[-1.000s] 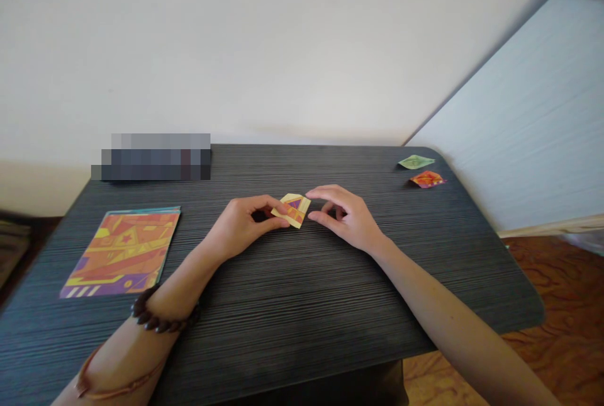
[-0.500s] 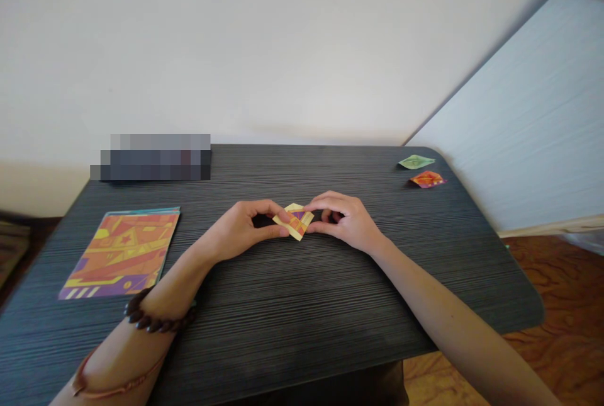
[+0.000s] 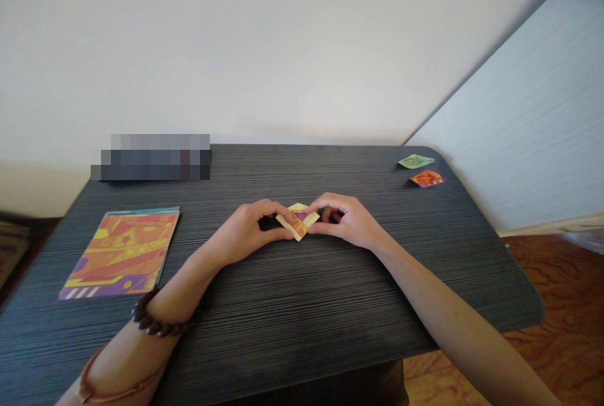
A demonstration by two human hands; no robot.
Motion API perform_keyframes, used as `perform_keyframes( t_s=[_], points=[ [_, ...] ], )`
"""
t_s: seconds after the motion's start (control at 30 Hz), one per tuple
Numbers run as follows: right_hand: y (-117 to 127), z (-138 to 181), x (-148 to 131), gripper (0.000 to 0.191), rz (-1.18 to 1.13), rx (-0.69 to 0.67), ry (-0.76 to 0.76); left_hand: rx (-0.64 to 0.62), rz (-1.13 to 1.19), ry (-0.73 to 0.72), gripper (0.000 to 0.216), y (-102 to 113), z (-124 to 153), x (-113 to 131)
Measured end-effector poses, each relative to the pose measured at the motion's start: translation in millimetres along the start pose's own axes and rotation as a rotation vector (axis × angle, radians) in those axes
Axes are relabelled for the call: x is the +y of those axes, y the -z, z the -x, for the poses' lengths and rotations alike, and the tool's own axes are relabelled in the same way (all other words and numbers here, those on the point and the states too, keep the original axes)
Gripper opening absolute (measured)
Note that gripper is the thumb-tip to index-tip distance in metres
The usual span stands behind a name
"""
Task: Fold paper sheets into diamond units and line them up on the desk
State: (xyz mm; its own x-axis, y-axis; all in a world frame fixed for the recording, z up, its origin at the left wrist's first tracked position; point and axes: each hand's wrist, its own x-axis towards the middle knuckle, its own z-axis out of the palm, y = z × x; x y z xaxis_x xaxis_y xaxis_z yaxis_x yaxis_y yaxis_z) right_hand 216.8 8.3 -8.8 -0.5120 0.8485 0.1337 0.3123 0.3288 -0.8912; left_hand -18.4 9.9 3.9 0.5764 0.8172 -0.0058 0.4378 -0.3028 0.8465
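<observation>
A small folded piece of origami paper (image 3: 299,225), yellow with orange and purple print, is between my hands at the middle of the dark table. My left hand (image 3: 257,230) pinches its left side between thumb and fingers. From the right, my right hand (image 3: 346,220) grips the opposite side, its fingers curled and the thumb near the lower edge. Pale yellow flaps point outward at left and right, and a pale tip shows at the top. My fingertips hide parts of the side edges.
A stack of patterned origami paper (image 3: 125,248) lies on the left of the dark wood-grain table (image 3: 302,318). Behind it is a blurred-out dark object (image 3: 151,163). At the far right rest a green folded paper (image 3: 416,161) and an orange folded paper (image 3: 427,179). A wall rises behind.
Both hands hold the paper in nearly the same place. My left hand has shifted slightly right, and the right flap now lies outward, making the paper look more symmetrical.
</observation>
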Motion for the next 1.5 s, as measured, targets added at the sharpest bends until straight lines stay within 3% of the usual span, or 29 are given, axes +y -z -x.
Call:
perform_keyframes(
  t_s=[0.33,0.7,0.93,1.2,1.5],
  points=[
    [0,0,0,0.027,-0.022,0.024,-0.032,0.006,0.060,0.034,0.024,0,1,2],
    [1,1,-5,0.031,-0.028,0.016,-0.181,0.124,-0.108,-0.128,0.019,-3,0,-5],
    [1,1,1,0.035,-0.085,0.029,-0.150,0.111,-0.085,-0.196,0.019,-4,0,-5],
    [1,0,1,0.035,-0.057,0.029,-0.146,0.179,-0.262,-0.411,0.022,-2,0,-8],
    [2,0,0,0.031,0.003,0.027,-0.111,0.155,-0.433,-0.478,0.027,-1,1,-9]
  ],
)
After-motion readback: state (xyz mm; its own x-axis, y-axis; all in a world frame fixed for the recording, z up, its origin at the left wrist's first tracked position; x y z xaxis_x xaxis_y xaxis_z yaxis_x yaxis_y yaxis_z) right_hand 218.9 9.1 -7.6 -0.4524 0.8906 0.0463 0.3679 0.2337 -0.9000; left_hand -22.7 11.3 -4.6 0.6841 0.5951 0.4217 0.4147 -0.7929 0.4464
